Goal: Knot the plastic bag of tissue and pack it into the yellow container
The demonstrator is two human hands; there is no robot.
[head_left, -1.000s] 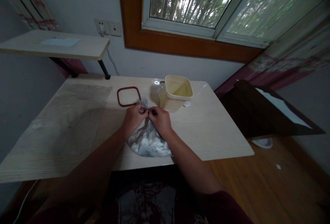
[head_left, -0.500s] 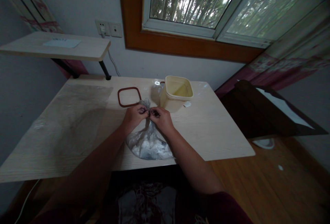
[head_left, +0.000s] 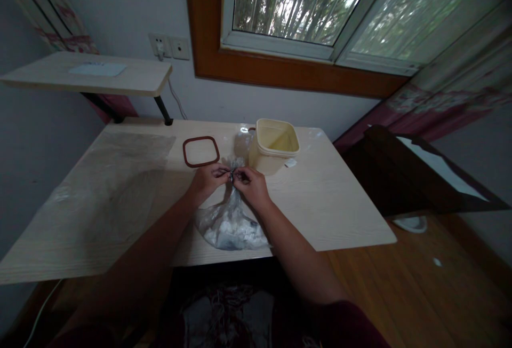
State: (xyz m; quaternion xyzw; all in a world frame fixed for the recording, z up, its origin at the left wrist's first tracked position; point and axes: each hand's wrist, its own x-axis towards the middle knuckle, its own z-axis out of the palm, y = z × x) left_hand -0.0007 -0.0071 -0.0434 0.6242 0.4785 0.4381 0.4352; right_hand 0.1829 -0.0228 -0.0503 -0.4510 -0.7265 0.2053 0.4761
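A clear plastic bag (head_left: 234, 225) with crumpled white contents rests at the table's front edge, its neck gathered upward. My left hand (head_left: 208, 180) pinches the neck from the left, fingertips closed. From the right, my right hand (head_left: 252, 182) pinches the same spot, and the fingertips of both hands nearly meet. Something thin and dark shows at the neck between them, too small to make out. The bag's bunched top (head_left: 237, 161) sticks up beyond my fingers.
Behind my right hand stands a cream square tub (head_left: 269, 162), open at the top. A clear plastic piece (head_left: 242, 142) sits beside it. A red-brown rounded frame (head_left: 184, 151) lies behind my left hand. Clear sheeting (head_left: 120, 188) covers the table's left; a raised shelf (head_left: 140, 84) stands behind.
The bag's bunched top has shifted slightly right and spread out above my fingers. Both hands stay at the neck with only small finger movements.
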